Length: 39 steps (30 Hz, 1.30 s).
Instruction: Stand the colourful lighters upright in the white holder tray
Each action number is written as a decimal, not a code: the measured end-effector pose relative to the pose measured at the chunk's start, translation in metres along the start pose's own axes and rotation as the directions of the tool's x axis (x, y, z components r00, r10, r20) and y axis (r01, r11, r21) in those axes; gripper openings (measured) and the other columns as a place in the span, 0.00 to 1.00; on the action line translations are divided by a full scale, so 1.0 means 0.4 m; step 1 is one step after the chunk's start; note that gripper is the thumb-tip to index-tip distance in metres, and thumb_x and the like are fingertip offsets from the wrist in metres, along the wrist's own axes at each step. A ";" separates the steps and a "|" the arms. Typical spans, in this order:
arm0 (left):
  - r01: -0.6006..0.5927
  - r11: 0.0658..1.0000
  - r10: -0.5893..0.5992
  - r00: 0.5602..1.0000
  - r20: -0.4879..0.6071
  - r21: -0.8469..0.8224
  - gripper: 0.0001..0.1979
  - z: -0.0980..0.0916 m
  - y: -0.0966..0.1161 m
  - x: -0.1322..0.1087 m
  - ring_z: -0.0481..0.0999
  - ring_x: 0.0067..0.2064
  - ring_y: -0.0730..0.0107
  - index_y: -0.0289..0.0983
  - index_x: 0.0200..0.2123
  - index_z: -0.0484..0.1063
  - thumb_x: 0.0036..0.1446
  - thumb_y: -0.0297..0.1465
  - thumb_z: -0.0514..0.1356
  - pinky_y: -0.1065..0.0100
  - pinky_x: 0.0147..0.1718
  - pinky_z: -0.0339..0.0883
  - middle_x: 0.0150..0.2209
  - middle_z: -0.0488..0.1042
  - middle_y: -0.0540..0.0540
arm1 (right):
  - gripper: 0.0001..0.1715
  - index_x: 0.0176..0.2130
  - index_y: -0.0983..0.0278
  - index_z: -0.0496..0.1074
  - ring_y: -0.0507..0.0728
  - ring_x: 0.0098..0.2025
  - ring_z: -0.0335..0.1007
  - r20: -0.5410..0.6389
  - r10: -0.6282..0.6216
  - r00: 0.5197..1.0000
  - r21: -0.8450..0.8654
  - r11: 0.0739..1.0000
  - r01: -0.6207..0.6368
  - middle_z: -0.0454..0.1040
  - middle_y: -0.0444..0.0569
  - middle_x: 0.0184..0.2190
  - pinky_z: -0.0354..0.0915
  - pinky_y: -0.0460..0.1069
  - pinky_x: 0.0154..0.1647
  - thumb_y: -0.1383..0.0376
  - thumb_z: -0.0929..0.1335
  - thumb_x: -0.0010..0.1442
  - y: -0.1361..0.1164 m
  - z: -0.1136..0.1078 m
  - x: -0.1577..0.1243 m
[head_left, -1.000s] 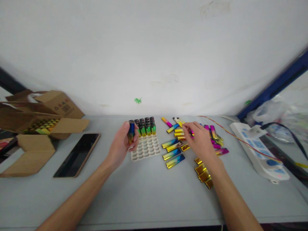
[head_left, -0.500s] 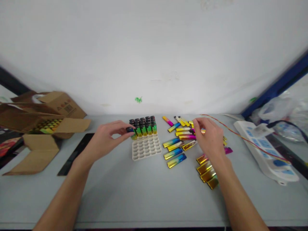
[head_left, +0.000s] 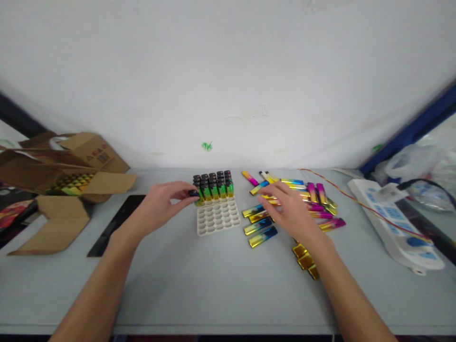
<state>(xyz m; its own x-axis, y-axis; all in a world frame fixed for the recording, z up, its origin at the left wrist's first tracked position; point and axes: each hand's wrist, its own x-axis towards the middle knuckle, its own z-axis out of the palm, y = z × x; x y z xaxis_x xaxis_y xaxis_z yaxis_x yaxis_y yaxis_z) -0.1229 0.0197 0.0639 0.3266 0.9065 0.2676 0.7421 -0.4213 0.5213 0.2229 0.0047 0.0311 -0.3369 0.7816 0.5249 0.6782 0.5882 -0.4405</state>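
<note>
A white slotted tray [head_left: 218, 219] lies mid-table, its far rows filled with upright lighters [head_left: 213, 186] that have black tops and green-yellow bodies. My left hand [head_left: 160, 206] pinches a lighter [head_left: 195, 194] at the tray's left far corner, fingers closed on it. To the right, loose shiny lighters [head_left: 260, 227] in gold, blue and pink lie scattered flat. My right hand [head_left: 290, 211] hovers low over this pile, palm down, fingers reaching among the lighters; whether it grips one is hidden.
An open cardboard box [head_left: 64, 171] with colourful packs stands at the left, beside a dark phone [head_left: 114, 223]. A white power strip [head_left: 395, 223] with cables lies at the right, plastic bags [head_left: 420, 161] behind it. A white wall rises behind the table.
My left hand brought its lighter from in front of me down to the tray's left far corner. My right hand swung right, then back left and lower over the loose lighters.
</note>
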 end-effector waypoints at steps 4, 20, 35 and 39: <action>-0.003 0.999 0.002 1.000 -0.026 -0.035 0.16 0.011 0.006 0.003 0.83 0.36 0.59 0.41 0.42 0.81 0.61 0.46 0.64 0.61 0.41 0.80 0.39 0.84 0.44 | 0.13 0.52 0.61 0.75 0.62 0.56 0.71 0.193 -0.152 0.969 0.102 0.986 0.134 0.75 0.55 0.52 0.70 0.61 0.60 0.59 0.69 0.71 -0.048 0.040 -0.013; 0.000 0.996 -0.006 0.998 0.062 0.093 0.27 0.030 -0.004 0.002 0.78 0.29 0.63 0.47 0.63 0.71 0.63 0.46 0.64 0.66 0.34 0.73 0.33 0.80 0.48 | 0.21 0.54 0.63 0.74 0.66 0.61 0.67 0.273 -0.183 0.944 0.067 0.983 0.171 0.71 0.60 0.57 0.68 0.65 0.62 0.58 0.74 0.65 -0.067 0.086 -0.023; -0.367 0.908 0.286 0.895 0.343 0.202 0.13 0.208 0.214 0.316 0.79 0.45 0.59 0.35 0.46 0.81 0.65 0.35 0.60 0.64 0.47 0.69 0.43 0.82 0.40 | 0.26 0.36 0.64 0.76 0.56 0.33 0.75 0.510 -0.277 0.814 -0.001 0.947 0.322 0.80 0.51 0.33 0.66 0.49 0.37 0.48 0.64 0.73 -0.144 0.097 -0.030; -0.425 0.878 0.300 0.846 0.440 0.219 0.12 0.286 0.212 0.385 0.79 0.47 0.56 0.34 0.42 0.82 0.58 0.35 0.66 0.63 0.47 0.68 0.44 0.82 0.37 | 0.27 0.34 0.64 0.78 0.57 0.30 0.76 0.544 -0.276 0.792 -0.031 0.937 0.348 0.80 0.50 0.28 0.64 0.50 0.33 0.49 0.63 0.73 -0.144 0.099 -0.032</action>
<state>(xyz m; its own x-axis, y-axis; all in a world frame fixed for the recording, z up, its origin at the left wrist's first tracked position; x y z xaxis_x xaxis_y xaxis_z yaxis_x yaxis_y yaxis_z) 0.0574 0.1267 0.0564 0.7564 0.6535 0.0259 0.6413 -0.7489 0.1667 0.1624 -0.0310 0.0210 -0.8095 0.5700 0.1410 0.5388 0.8165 -0.2076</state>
